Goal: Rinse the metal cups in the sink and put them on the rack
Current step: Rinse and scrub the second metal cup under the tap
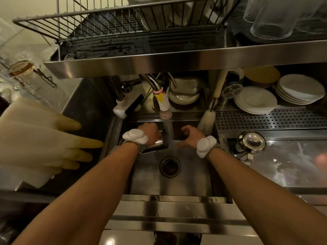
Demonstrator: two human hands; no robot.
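Observation:
Water runs from the tap (pixel 165 106) into the steel sink (pixel 191 175). My left hand (pixel 150 134) is closed around a metal cup (pixel 160 139), held right beside the stream at the back of the sink. Only a shiny part of the cup shows past my fingers. My right hand (pixel 190 137) is on the other side of the stream, fingers spread and curled, holding nothing. The wire rack (pixel 99 27) stands on the shelf above the sink, its left part bare. A second metal cup (pixel 252 142) lies on the counter right of the sink.
Stacks of white plates (pixel 256 101) sit under the shelf at right, with a bottle brush (pixel 207 119) leaning by the sink. Rubber gloves (pixel 40 138) hang at left. Upturned glasses (pixel 276 16) stand on the shelf's right. The drain (pixel 170 166) is mid-sink.

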